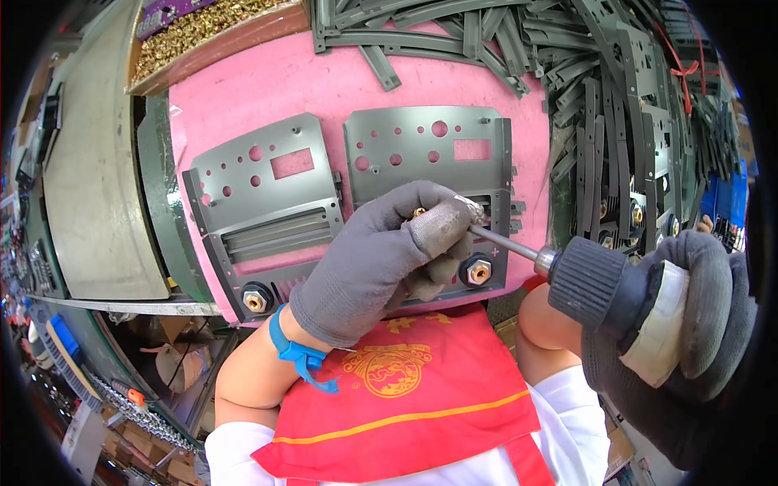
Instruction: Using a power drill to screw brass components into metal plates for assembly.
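Note:
My left hand (381,259), in a grey glove, is closed above the right-hand grey metal panel (413,174). A small brass-coloured screw (419,212) peeks out between its fingers. Thumb and forefinger pinch around the tip of a screwdriver bit; what sits at that tip is hard to make out. My right hand (705,316), also gloved, wraps around a black electric screwdriver (592,283) with pale tape on its body, its shaft pointing left. Beside the first panel lies a similar grey panel (267,178). Each panel carries a brass fitting with a nut (479,271) at its near edge.
Both panels rest on a pink mat (454,89). A cardboard box of small brass-coloured screws (203,36) stands at the far left. Grey metal strips (438,36) pile up along the back, with more parts stacked at the right. A pale board (97,178) lies left.

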Tool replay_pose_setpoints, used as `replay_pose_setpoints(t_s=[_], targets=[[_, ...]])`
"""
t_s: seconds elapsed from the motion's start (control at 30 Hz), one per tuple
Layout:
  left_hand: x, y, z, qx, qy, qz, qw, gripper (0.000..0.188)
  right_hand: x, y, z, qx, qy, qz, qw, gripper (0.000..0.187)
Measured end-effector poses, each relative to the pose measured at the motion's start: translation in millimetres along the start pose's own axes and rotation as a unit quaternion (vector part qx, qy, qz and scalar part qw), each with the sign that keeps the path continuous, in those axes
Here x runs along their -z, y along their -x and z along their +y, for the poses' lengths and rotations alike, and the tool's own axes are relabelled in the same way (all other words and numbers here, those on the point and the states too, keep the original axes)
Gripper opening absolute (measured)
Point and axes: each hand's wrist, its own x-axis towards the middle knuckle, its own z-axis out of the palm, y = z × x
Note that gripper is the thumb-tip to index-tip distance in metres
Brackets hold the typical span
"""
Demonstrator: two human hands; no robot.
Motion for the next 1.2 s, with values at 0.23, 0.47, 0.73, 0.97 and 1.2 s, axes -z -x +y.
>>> replay_pose_setpoints(t_s=[0.23,0.47,0.73,0.97,1.2], targets=[[0,19,3,0.005,-0.121,0.111,0.986,0.049,-28,82,37,-0.059,0.06,-0.029,0.996,0.046],[11,26,-29,-0.1,-0.396,0.003,0.913,0.026,-48,28,12,-0.137,0.127,-0.085,0.979,0.046],[27,34,-64,-0.298,-0.847,-0.021,0.44,0.036,-90,56,34,-0.186,0.185,-0.116,0.958,0.045],[2,24,-46,-0.297,-0.816,-0.015,0.496,0.026,-111,48,46,-0.227,0.25,-0.135,0.932,0.045],[5,10,-51,-0.302,-0.804,-0.003,0.513,0.021,-132,78,75,-0.253,0.315,-0.16,0.901,0.045]])
